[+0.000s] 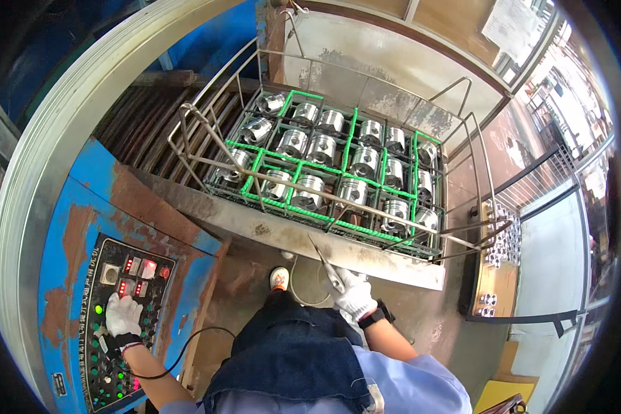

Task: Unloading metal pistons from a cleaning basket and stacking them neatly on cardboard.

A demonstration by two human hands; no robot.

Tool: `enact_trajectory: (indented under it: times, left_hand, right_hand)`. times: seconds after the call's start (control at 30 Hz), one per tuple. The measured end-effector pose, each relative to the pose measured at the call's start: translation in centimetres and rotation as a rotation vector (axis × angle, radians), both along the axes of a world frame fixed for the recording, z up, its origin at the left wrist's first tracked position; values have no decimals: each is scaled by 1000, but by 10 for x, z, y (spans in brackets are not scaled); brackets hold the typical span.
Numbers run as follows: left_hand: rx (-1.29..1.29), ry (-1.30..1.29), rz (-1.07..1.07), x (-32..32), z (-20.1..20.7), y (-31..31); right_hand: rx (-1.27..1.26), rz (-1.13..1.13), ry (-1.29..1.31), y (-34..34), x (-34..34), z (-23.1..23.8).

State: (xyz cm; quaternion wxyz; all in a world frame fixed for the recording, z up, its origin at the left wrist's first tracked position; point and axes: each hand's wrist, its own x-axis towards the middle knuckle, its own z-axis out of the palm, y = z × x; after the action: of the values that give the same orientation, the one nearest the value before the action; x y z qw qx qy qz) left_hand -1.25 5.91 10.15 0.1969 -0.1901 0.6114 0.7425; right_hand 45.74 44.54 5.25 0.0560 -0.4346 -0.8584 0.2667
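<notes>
My left hand (pixel 123 316), in a white glove, lies at the control panel (pixel 107 259) of a blue cabinet. Its fingers stretch toward the small red-lit displays, and nothing shows in them. My right hand (pixel 356 297), also gloved, is closed around a slim grey tool with a long pointed tip (pixel 333 274), which looks like an air blow gun. The tip points up and left toward the metal ledge. Beyond it stands a wire basket (pixel 245 181) with green-wrapped dividers. Several shiny metal pistons (pixel 321 150) sit in its compartments, some upright and some tilted.
Dark rollers (pixel 152 124) run left of the basket. A metal ledge (pixel 386 265) borders its near side. A thin hose (pixel 295 286) hangs below the ledge, and a black cable (pixel 186 345) loops beside the panel. To the right, a stand (pixel 493 276) carries more small metal parts.
</notes>
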Motion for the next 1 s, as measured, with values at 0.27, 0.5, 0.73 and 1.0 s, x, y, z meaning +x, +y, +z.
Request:
enact_trajectory:
  times: [0.27, 0.5, 0.73, 1.0]
  left_hand:
    - [74, -8, -126, -9, 17, 8]
    - [34, -21, -16, -29, 13, 4]
    - [0, -16, -14, -42, 18, 1]
    - [19, 1, -18, -66, 11, -8]
  right_hand:
    - [-96, -3, 66, 23, -75, -10]
    - [-105, -117, -47, 34, -151, 32]
    - [-23, -125, 71, 7, -130, 7]
    - [103, 249, -25, 31, -245, 18]
